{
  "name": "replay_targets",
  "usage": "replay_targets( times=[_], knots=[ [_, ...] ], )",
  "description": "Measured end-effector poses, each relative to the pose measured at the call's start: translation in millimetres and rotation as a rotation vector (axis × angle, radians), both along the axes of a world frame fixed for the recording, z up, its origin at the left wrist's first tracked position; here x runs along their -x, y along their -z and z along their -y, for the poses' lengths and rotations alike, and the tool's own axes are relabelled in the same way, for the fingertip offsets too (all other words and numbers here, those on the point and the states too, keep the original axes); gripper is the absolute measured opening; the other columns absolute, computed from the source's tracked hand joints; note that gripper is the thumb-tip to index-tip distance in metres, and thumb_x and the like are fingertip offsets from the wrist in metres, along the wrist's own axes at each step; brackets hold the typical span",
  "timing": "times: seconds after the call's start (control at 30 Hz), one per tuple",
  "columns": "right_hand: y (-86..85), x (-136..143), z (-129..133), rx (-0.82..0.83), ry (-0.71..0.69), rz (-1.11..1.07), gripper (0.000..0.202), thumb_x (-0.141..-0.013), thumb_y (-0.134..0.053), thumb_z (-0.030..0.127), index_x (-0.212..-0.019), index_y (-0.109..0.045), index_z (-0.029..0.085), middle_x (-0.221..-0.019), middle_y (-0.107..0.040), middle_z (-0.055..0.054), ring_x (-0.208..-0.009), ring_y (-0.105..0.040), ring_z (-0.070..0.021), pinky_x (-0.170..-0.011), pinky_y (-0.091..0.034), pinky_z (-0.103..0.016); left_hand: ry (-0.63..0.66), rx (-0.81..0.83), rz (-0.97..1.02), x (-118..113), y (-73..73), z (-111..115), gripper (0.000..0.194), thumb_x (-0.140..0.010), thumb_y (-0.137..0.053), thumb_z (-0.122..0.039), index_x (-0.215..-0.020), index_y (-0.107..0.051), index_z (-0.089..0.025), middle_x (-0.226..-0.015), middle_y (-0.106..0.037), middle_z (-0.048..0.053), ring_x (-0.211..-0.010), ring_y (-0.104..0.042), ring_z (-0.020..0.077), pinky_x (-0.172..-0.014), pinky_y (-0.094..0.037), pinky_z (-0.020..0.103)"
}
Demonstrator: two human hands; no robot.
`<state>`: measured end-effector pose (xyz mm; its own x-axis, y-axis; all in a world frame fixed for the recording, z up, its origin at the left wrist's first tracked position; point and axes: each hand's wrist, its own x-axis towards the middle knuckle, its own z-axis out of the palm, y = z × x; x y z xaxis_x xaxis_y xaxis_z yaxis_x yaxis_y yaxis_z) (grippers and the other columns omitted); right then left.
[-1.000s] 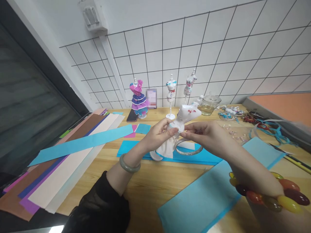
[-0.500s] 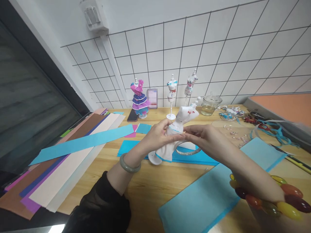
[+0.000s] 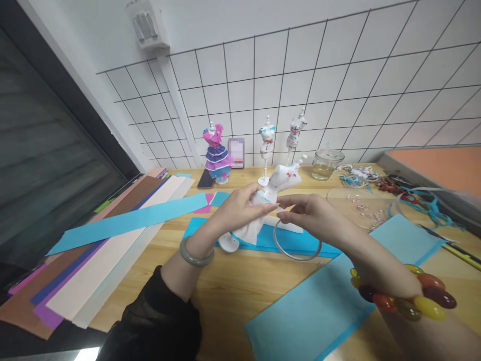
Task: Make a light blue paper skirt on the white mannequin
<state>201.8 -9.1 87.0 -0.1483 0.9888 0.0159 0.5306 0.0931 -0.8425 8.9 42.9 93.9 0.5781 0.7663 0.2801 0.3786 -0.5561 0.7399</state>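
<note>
The white mannequin [image 3: 285,176] tilts above our table [image 3: 225,281]: our left hand [image 3: 240,206], fingers curled behind, clasps its hips, thumb across the front; our right hand [image 3: 315,213], reaching toward ten o'clock, pinches a tape roll [image 3: 300,258]. The long axis slants, neck toward two o'clock, base toward eight.

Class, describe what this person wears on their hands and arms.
Both hands are gloveless. Behind the left hand sit a smooth, rounded grey-green bangle and a black sleeve. Behind the right hand is a bracelet of large, glossy oval beads: yellow, orange-red, olive and dark maroon.
</note>
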Motion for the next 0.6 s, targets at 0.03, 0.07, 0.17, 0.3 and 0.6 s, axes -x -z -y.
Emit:
replay_targets(
  times=[0.03,0.07,0.17,0.3,0.6],
  knots=[
    [0.0,0,-1,0.028,0.006,-0.01,0.033,-0.08,-0.061,0.032,-0.11,-0.07,0.021,-0.073,-0.071,-0.003,-0.069,-0.066,-0.0191,-0.059,-0.05,-0.029,0.001,0.023,0.009,1,0.5,-2,0.041,-0.079,-0.061,-0.055,-0.097,-0.061,-0.018,-0.086,-0.061,0.001,-0.079,-0.054,0.0155,-0.066,-0.039,0.027],
    [-0.7,0,-1,0.048,0.006,-0.019,0.037,-0.079,-0.061,0.03,-0.114,-0.068,0.021,-0.07,-0.069,-0.002,-0.068,-0.065,-0.0184,-0.058,-0.05,-0.029,0.009,0.055,0.022,2,1.2,-4,0.042,-0.078,-0.062,-0.055,-0.097,-0.061,-0.018,-0.087,-0.061,0.001,-0.081,-0.055,0.016,-0.067,-0.04,0.027],
    [-6.2,-1,0,0.097,0.013,-0.041,0.05,-0.076,-0.064,0.025,-0.125,-0.061,0.017,-0.071,-0.067,-0.001,-0.068,-0.065,-0.017,-0.059,-0.05,-0.028,0.079,0.201,0.088,3,3.4,-9,0.042,-0.076,-0.065,-0.052,-0.096,-0.062,-0.016,-0.088,-0.062,0.003,-0.082,-0.057,0.0167,-0.068,-0.042,0.027],
    [-13.9,-5,4,0.145,0.026,-0.077,0.057,-0.073,-0.071,0.028,-0.127,-0.058,0.015,-0.076,-0.068,-0.002,-0.07,-0.064,-0.0165,-0.064,-0.052,-0.028,0.148,0.367,0.165,4,6.9,-13,0.04,-0.075,-0.068,-0.048,-0.093,-0.061,-0.014,-0.083,-0.061,0.003,-0.076,-0.057,0.0146,-0.064,-0.041,0.025],
    [-18.9,-10,6,0.114,0.047,0.007,0.036,-0.072,-0.069,0.053,-0.083,-0.074,0.019,-0.07,-0.065,-0.004,-0.052,-0.05,-0.0115,-0.038,-0.038,-0.023,0.13,0.48,0.248,9,13.2,-23,0.042,-0.072,-0.07,-0.051,-0.085,-0.058,-0.013,-0.074,-0.056,0.0,-0.064,-0.053,0.0101,-0.057,-0.037,0.024]
  ],
)
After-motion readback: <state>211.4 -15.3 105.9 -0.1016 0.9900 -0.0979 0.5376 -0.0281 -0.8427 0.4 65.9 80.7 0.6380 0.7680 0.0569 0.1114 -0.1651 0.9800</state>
